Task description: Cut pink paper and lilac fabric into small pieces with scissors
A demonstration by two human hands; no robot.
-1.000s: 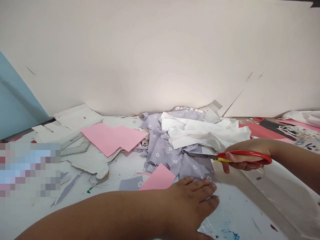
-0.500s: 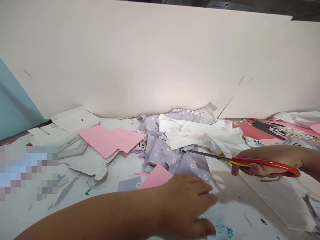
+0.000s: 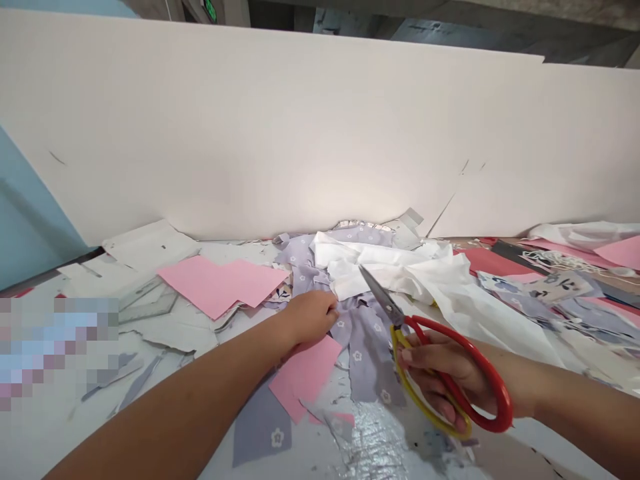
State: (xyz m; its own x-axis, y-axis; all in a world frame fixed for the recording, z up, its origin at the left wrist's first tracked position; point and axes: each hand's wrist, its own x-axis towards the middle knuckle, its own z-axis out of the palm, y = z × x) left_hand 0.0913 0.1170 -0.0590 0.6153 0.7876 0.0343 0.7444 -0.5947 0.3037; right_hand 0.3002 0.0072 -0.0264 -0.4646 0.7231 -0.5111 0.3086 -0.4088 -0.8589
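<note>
One slip matters: your right hand [image 3: 447, 373] clenches the scissors [image 3: 383, 301], and a careless swing could snag the lilac fabric [image 3: 369, 357]. Your left hand's [image 3: 310, 319] grip can't be told.

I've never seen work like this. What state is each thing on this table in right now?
Lilac floral cloth: crumpled, in ragged pieces
White cloth: loosely crumpled
Pink paper sheet: lying flat
Red-and-yellow scissors: blades appear shut, tip above the white cloth
Right hand: gripping the scissors
Left hand: curled, at the lilac cloth
</note>
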